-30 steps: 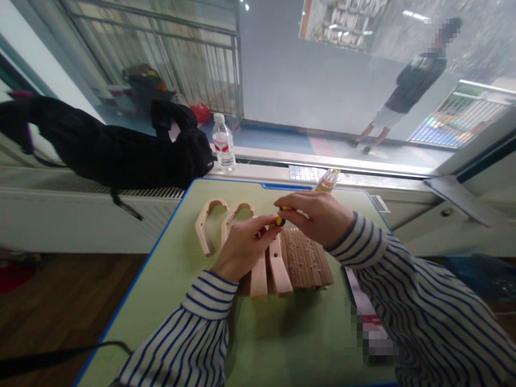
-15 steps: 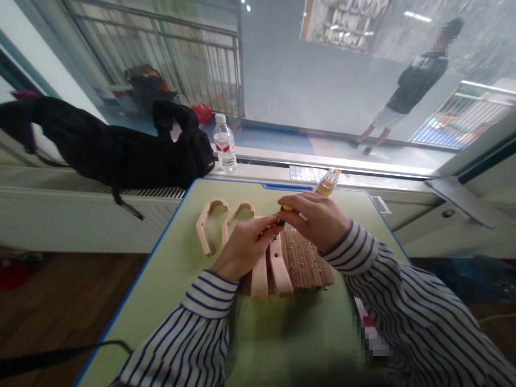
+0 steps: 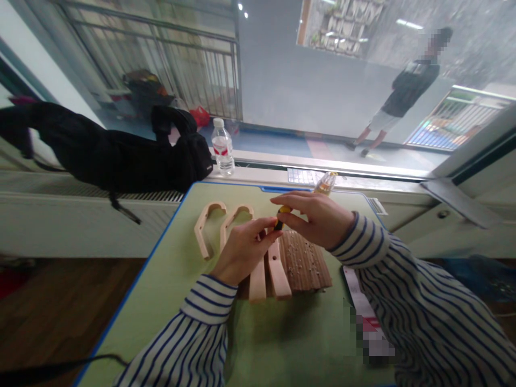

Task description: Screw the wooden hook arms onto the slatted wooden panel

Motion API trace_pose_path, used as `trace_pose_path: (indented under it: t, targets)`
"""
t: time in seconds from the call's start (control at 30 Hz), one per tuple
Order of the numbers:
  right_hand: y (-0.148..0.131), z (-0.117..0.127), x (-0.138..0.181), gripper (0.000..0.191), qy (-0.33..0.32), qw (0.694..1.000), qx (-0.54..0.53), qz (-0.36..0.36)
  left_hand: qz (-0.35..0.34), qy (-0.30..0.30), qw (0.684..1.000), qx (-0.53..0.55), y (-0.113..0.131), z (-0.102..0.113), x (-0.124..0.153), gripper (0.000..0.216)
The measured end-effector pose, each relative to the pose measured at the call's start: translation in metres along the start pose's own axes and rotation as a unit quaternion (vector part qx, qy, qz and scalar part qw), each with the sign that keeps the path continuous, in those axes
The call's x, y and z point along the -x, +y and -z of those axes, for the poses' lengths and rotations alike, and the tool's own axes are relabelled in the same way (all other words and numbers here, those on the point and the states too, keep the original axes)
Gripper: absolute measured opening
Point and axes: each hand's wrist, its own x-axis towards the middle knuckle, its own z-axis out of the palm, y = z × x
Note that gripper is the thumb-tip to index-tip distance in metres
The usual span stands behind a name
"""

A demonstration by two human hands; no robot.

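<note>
A short yellow-and-black screwdriver (image 3: pixel 280 219) stands roughly upright over the pale wooden pieces; its tip is hidden. My left hand (image 3: pixel 245 244) pinches its lower, black part between thumb and fingers. At the yellow top, my right hand (image 3: pixel 314 216) has its thumb and fingers around the handle, with the index finger stretched out beyond it. Beneath my hands, a pale wooden piece with a hole (image 3: pixel 277 269) and another wooden piece (image 3: pixel 258 285) lie side by side on a brown ridged block (image 3: pixel 304 263) dotted with small screws.
Two curved wooden hooks, the outer hook (image 3: pixel 203 236) and inner hook (image 3: pixel 237 211), lie left on the green table (image 3: pixel 161 301). Behind stand a clear container (image 3: pixel 325 184) and a water bottle (image 3: pixel 223 148). A black bag (image 3: pixel 137 156) rests on the sill. A person (image 3: pixel 411 88) stands beyond the glass.
My right hand has shifted slightly and its fingers have spread a little around the screwdriver top. The left hand keeps its pinch. The whole view has tilted slightly.
</note>
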Motion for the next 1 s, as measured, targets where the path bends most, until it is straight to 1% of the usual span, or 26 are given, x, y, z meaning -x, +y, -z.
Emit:
trace_pose_path:
  t: [0.13,0.27,0.5,0.7,0.8,0.87,1.0]
  targets:
    - [0.002,0.0,0.0,0.029,-0.013,1.0,0.004,0.014,0.0,0.007,1.0,0.004,0.002,-0.001,0.001,0.021]
    - [0.004,-0.003,0.003,0.028,0.011,1.0,0.007,0.01,-0.009,0.002,1.0,0.005,0.004,-0.001,0.0,0.022]
    - [0.005,-0.008,0.005,0.026,0.03,0.999,0.029,0.006,-0.011,-0.023,0.999,0.027,0.003,0.0,0.0,0.023]
    - [0.005,-0.013,0.006,0.031,0.052,0.997,0.059,0.004,-0.012,-0.042,0.999,0.025,0.006,0.002,-0.001,0.024]
    - [0.006,-0.015,0.006,0.031,0.068,0.996,0.062,0.009,-0.012,-0.048,0.998,0.027,0.007,0.002,-0.001,0.023]
    - [0.007,-0.017,0.006,0.03,0.073,0.995,0.06,0.008,-0.013,-0.044,0.999,0.024,0.007,0.002,-0.002,0.023]
    - [0.007,-0.019,0.004,0.029,0.079,0.996,0.052,-0.001,-0.013,-0.013,1.0,0.006,0.005,0.003,-0.003,0.025]
